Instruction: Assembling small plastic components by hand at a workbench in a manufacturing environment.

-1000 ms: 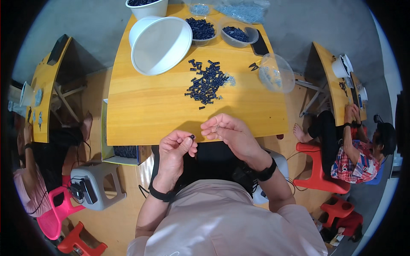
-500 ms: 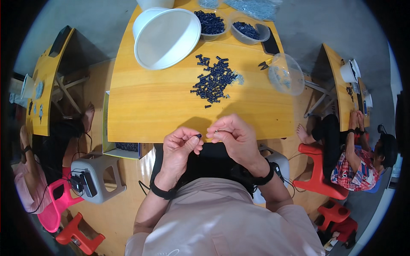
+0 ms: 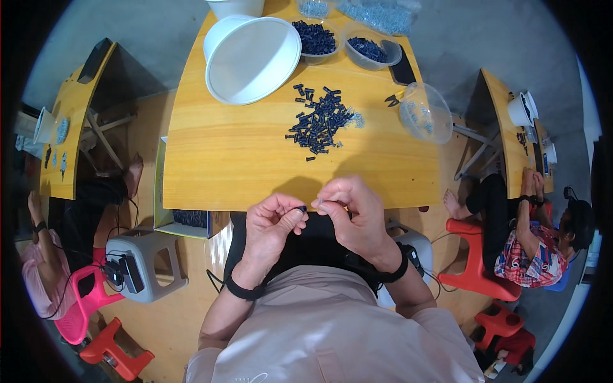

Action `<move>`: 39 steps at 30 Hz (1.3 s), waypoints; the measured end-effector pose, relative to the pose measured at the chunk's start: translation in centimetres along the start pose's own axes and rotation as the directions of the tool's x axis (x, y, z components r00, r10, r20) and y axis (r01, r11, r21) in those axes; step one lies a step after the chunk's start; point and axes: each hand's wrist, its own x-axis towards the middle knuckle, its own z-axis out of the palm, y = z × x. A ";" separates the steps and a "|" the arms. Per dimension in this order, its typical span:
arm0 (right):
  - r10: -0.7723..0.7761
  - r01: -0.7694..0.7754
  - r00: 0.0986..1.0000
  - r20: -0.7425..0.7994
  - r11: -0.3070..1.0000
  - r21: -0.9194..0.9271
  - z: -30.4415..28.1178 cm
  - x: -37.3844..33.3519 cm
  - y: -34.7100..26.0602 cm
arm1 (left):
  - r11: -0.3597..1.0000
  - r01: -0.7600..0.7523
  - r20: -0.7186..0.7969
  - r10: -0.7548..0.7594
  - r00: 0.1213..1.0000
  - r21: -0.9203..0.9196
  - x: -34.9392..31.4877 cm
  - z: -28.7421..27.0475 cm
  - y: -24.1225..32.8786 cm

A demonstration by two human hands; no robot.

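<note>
Pretty loose shirt [image 3: 345,325] here, a washed-out pale pink, creased across the front and lit in soft patches. Sleeves are short, with the left sleeve [image 3: 205,364] and right sleeve [image 3: 440,325] in the same pink. There's a light squiggly marking [image 3: 258,378] on the front, plus a faint squarish patch [image 3: 330,367] that's a touch pinker, can't tell if it's a pocket. Trousers [image 3: 313,252] are plain black. Black left wristband [image 3: 244,290] and black right wristband [image 3: 396,271], kinda chunky, look like a matching pair. Left hand [image 3: 271,223] and right hand [image 3: 355,214] are both bare
</note>
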 end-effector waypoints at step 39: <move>-0.378 0.340 0.916 -0.133 0.910 -0.238 2.0 -2.0 -1.2 | 0.955 -0.039 0.104 0.073 0.992 -0.295 -1.3 1.1 -0.2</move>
